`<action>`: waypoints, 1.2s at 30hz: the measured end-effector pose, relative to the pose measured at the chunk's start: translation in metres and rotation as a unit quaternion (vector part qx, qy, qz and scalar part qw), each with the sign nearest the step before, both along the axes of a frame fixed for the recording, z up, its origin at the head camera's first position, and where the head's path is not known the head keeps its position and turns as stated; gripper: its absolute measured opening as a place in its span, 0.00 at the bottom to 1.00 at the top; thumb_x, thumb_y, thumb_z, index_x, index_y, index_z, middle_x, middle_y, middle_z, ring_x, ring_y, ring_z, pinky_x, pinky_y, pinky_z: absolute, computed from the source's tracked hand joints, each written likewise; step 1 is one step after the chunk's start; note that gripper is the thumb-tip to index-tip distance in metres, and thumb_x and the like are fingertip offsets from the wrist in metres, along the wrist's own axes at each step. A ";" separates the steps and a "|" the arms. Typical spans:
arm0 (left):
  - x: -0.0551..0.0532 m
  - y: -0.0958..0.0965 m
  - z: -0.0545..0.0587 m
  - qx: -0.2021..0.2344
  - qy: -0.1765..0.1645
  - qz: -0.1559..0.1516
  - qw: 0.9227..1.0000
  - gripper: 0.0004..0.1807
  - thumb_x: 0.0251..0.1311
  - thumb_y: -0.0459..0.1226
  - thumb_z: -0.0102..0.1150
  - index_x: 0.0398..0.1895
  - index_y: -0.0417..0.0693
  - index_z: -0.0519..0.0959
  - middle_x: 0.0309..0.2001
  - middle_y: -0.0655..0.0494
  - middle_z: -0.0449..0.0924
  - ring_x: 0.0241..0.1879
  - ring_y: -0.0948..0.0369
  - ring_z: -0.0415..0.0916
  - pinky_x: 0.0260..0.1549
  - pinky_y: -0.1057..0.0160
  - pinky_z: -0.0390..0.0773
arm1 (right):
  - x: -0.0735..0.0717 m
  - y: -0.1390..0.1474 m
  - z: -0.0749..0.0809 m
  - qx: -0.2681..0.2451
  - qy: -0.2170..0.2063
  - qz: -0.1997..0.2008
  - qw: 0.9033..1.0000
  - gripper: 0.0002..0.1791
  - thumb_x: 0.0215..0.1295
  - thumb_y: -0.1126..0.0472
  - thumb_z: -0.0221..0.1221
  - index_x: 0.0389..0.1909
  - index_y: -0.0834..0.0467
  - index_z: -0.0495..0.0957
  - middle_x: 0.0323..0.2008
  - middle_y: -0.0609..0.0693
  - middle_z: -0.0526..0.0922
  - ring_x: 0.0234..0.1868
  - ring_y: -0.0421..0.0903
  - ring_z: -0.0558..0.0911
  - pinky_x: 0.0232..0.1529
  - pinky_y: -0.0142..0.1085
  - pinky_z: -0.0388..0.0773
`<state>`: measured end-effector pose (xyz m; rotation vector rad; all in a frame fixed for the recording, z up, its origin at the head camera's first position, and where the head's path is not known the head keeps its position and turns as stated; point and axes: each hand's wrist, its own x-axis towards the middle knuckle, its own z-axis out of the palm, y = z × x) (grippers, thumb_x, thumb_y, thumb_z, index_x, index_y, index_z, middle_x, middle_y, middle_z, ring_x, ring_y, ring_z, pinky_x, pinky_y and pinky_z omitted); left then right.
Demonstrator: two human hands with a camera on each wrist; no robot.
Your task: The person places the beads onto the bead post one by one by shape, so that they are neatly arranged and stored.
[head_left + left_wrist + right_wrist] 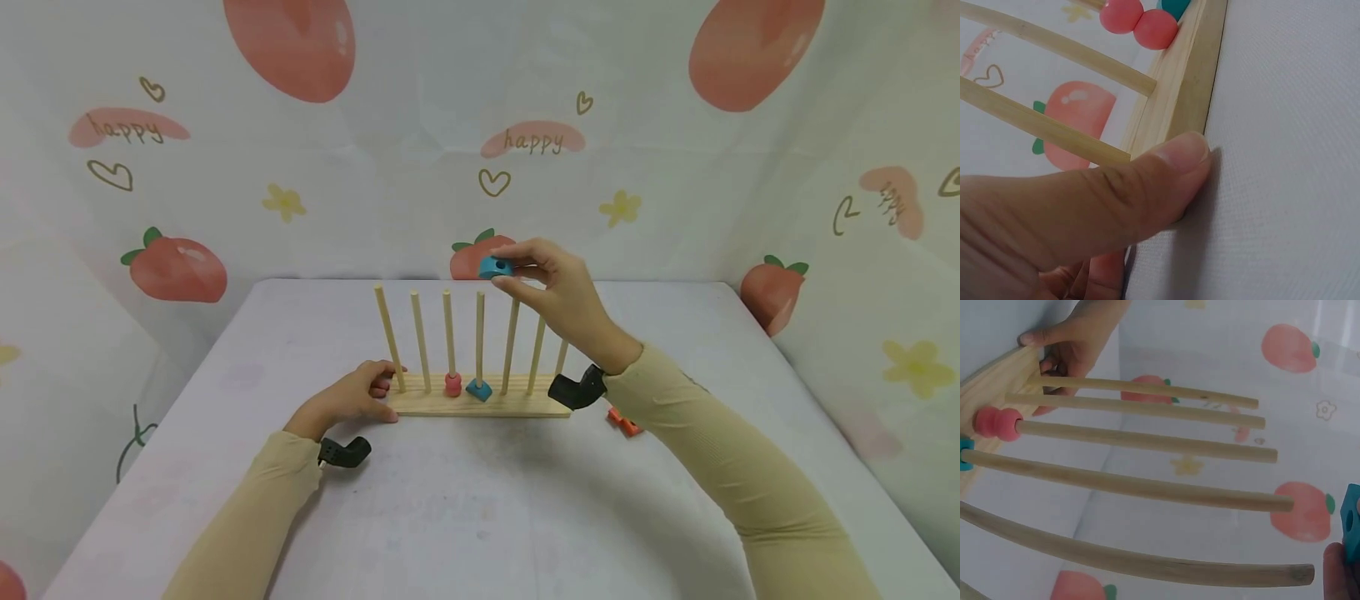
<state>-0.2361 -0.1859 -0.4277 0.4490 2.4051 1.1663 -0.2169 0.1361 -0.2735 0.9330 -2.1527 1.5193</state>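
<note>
My right hand [561, 287] pinches a blue block with a hole through it [491, 267] between thumb and fingers. It is held in the air near the tops of the upright pegs of a wooden peg rack [480, 407]. At the rack's left end my left hand [352, 395] grips the base, its thumb [1172, 162] against the front edge and its other fingers behind. A pink double-lobed bead [453, 385] sits low on one peg. Beside it, a second blue block [478, 390] sits at the foot of another peg. My right hand partly hides the right-hand pegs.
An orange-red piece [625, 422] lies on the white-covered table [465, 517] right of the rack, partly behind my right sleeve. A printed cloth [420, 133] hangs behind the table. A dark cable [135, 437] shows at the left edge.
</note>
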 end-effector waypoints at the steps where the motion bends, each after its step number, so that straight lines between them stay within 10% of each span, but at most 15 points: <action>1: 0.000 0.000 0.000 0.001 -0.001 0.000 1.000 0.43 0.43 0.31 0.75 0.65 0.36 0.65 0.54 0.39 0.62 0.52 0.50 0.64 0.55 0.53 0.68 | -0.001 0.000 -0.001 0.005 -0.001 -0.003 1.000 0.17 0.59 0.73 0.63 0.49 0.70 0.77 0.46 0.60 0.80 0.45 0.43 0.80 0.50 0.31 0.78; 36: 0.001 0.001 0.002 0.020 -0.017 0.005 1.000 0.44 0.42 0.28 0.75 0.66 0.36 0.65 0.58 0.38 0.60 0.54 0.49 0.63 0.57 0.51 0.67 | -0.005 -0.006 -0.001 0.167 -0.022 -0.034 0.985 0.16 0.57 0.64 0.67 0.48 0.56 0.82 0.44 0.48 0.85 0.47 0.43 0.83 0.53 0.36 0.77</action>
